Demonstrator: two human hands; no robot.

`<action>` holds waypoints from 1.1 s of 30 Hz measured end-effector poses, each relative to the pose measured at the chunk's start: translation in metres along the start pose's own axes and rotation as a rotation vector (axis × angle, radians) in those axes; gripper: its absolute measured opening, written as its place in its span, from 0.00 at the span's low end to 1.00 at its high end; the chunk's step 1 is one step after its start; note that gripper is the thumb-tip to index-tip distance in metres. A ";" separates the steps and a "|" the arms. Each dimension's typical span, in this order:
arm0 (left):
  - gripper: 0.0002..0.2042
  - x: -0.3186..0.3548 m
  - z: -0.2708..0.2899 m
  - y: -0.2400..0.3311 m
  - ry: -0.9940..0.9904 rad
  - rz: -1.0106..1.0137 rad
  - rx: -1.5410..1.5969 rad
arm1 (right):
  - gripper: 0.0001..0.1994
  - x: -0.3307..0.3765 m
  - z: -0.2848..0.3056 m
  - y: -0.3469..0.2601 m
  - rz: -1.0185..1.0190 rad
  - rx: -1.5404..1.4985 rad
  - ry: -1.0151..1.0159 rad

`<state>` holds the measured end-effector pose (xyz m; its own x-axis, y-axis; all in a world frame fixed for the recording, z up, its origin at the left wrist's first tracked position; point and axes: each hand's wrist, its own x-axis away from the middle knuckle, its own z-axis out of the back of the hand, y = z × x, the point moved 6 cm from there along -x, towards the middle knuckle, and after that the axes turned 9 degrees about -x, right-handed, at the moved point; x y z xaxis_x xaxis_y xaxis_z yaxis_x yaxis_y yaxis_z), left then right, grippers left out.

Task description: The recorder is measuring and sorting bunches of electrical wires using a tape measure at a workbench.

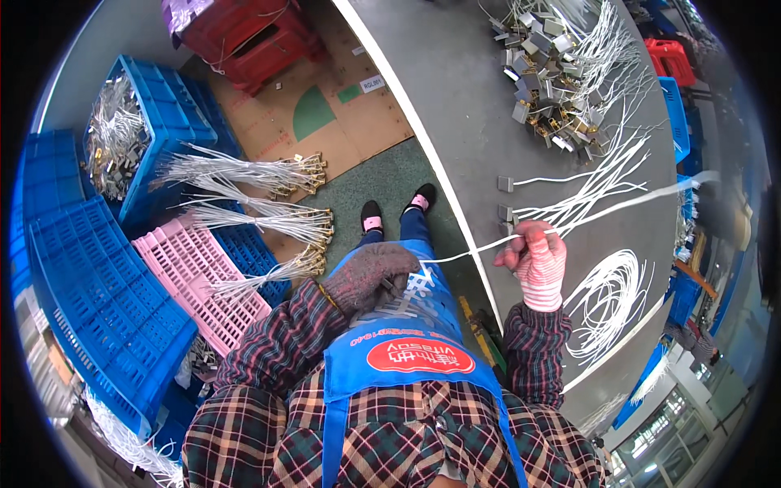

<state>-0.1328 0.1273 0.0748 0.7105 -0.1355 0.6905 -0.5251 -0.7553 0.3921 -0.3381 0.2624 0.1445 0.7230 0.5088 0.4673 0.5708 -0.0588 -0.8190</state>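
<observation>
A thin white wire [618, 201] runs across in front of me from one hand past the other, its far stretch blurred out to the right. My left hand [370, 278], in a dark grey glove, is closed at the wire's near end, over my blue apron. Whatever else lies inside those fingers is hidden. In a red-and-white striped glove, my right hand [538, 264] pinches the wire above the grey table [439, 73]. Just beyond it lie loose white wires [582, 191] with small grey blocks [506, 184] at their ends.
A heap of grey blocks with wires [549, 73] sits at the table's far side; a wire coil [610, 297] lies nearer. On the left are blue crates [175, 106], a pink basket [191, 272] bearing bundled wires [260, 215], and a red stool [252, 49].
</observation>
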 end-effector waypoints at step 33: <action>0.02 -0.001 -0.046 0.016 -0.215 -0.025 -0.143 | 0.16 0.031 -0.037 0.033 0.008 0.147 -0.148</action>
<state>-0.1636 0.1448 0.1086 0.7995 -0.2629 0.5402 -0.5560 -0.6643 0.4996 -0.2832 0.2447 0.1443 0.6561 0.6300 0.4154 0.4943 0.0571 -0.8674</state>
